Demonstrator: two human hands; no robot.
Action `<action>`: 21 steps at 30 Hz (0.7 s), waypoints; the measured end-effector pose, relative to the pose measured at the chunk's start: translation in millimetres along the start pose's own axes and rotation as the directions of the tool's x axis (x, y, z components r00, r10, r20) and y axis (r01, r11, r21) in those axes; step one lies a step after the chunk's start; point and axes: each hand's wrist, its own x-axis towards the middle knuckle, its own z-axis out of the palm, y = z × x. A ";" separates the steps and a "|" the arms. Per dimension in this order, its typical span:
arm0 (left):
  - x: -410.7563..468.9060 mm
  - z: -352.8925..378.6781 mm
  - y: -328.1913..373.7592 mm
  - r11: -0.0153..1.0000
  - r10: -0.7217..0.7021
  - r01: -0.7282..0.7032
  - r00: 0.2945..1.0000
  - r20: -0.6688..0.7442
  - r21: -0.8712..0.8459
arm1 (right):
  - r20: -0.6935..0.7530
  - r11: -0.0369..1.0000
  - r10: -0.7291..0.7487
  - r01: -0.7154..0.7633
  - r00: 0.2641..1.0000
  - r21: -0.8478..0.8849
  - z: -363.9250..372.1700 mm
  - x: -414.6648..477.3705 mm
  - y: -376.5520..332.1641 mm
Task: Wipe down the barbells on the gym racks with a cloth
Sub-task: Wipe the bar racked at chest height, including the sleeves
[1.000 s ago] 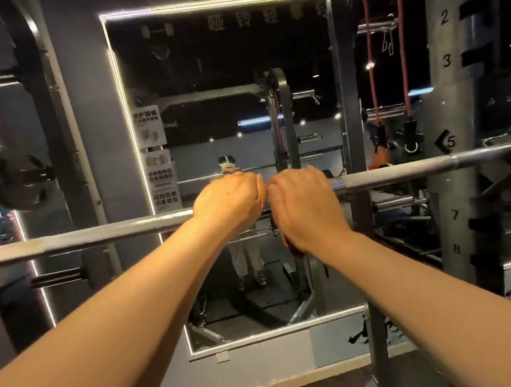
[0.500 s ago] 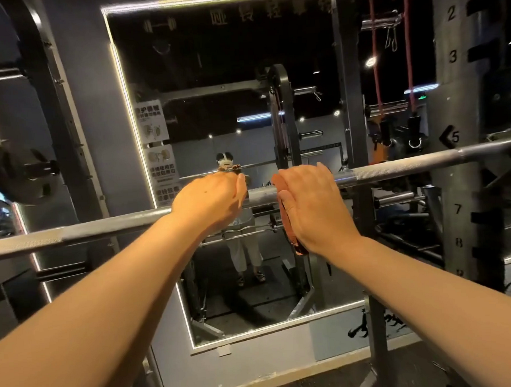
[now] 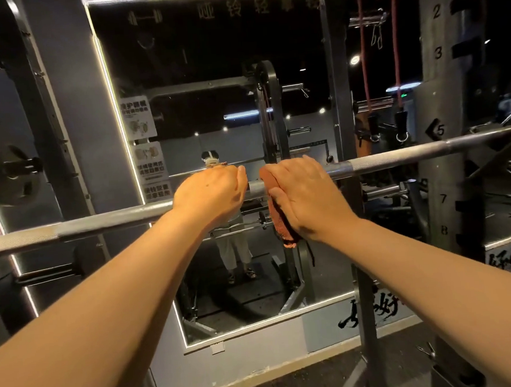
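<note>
The left hand (image 3: 210,195) curls around the long grey steel barbell (image 3: 394,159). Just beside it, the right hand (image 3: 307,196), fingers nearly flat, presses a reddish-brown cloth (image 3: 280,226) against the barbell.

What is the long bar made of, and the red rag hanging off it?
The bar looks like bare steel: silver-grey and shiny, with rough cross-hatched grip patches. The cloth under the right hand looks like woven fabric, maybe terry: it is reddish-orange, fuzzy, and floppy where it hangs down.
</note>
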 end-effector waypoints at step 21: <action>3.9 -2.2 -31.2 0.986 0.145 -0.137 0.985 0.091 -0.094 | -0.507 0.901 0.434 -0.354 0.744 0.252 67.9 -8.5 -34.8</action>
